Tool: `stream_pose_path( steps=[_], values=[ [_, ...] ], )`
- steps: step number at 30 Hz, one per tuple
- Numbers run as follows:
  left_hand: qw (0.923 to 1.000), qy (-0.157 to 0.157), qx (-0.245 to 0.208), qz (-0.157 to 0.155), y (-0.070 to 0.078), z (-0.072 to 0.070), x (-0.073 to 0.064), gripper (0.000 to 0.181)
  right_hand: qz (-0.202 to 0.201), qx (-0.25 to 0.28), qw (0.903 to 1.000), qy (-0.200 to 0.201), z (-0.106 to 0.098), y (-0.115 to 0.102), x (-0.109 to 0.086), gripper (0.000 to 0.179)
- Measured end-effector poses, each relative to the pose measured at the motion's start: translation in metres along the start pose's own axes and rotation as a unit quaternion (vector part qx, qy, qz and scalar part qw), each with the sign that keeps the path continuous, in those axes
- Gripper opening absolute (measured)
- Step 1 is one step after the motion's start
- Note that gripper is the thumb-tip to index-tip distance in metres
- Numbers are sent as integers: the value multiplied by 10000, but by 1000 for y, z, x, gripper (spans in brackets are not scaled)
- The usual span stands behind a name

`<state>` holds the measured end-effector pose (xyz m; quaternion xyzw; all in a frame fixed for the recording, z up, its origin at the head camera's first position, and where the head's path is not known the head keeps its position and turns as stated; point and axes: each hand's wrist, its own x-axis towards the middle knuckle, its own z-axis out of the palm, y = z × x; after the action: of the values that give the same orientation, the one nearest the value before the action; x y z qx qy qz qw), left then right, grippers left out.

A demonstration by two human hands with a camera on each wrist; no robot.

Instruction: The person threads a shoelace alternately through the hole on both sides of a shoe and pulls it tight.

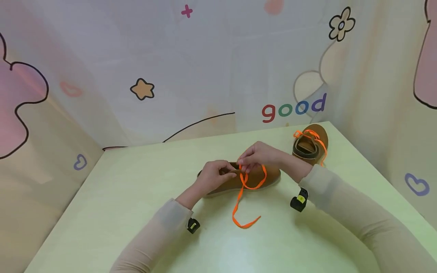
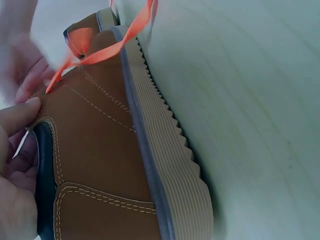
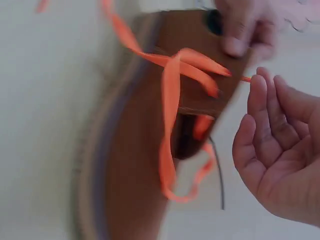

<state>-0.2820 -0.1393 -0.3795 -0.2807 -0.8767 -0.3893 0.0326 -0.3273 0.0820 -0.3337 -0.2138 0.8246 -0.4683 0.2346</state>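
Observation:
A brown shoe (image 1: 223,186) lies lengthwise on the table, its toe to the right in the head view. An orange shoelace (image 3: 171,100) runs through its eyelets, loops over the side and trails onto the tabletop in front. My left hand (image 1: 213,176) pinches the edge of the shoe's opening beside the eyelets. In the left wrist view its thumb lies on the outer leather (image 2: 95,145), with fingers inside the dark collar. My right hand (image 1: 263,153) pinches the lace close to an eyelet; in the right wrist view a short orange piece reaches its fingertips (image 3: 257,82).
A second brown shoe (image 1: 323,137) with orange laces stands at the back right corner of the pale green table (image 1: 119,197). Behind rises a printed curtain (image 1: 205,68). Small black cameras hang under the left wrist (image 1: 193,226) and the right wrist (image 1: 299,201).

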Motion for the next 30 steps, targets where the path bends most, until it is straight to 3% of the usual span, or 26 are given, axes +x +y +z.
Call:
stream_pose_path(
  steps=[3,6,11,13,15,18,21,23,25,27,30],
  values=[
    [9999,-25,-35,96,0,2,-1,7,-45,166,9981,595,-17,-24,2,24],
    [9999,-49,-47,129,1,3,-1,7,-326,419,9916,1177,-31,-63,8,19],
    [9996,-180,-35,193,3,3,0,8,-948,821,9687,2143,-41,-124,27,14],
    [9994,-233,-25,252,4,3,0,9,-1070,756,9612,2426,-40,-135,38,13],
    [9992,-263,1,302,4,3,1,9,-1025,521,9600,2553,-35,-137,50,14],
    [9992,-295,33,278,6,3,1,8,-801,-10,9674,2402,-28,-130,68,21],
    [9993,-347,85,140,7,3,1,9,-395,-716,9797,1830,-24,-121,75,44],
    [9991,-411,112,33,8,1,2,11,-309,-1316,9795,1494,-22,-115,71,55],
    [9988,-464,169,-10,8,-2,5,14,-383,-1963,9710,1310,-17,-109,53,53],
    [9984,-486,280,-50,8,-9,7,17,-565,-2577,9568,1222,-7,-99,26,37],
    [9966,-437,699,-40,10,-26,13,21,-872,-3296,9378,650,16,-71,-21,21]
  ],
)
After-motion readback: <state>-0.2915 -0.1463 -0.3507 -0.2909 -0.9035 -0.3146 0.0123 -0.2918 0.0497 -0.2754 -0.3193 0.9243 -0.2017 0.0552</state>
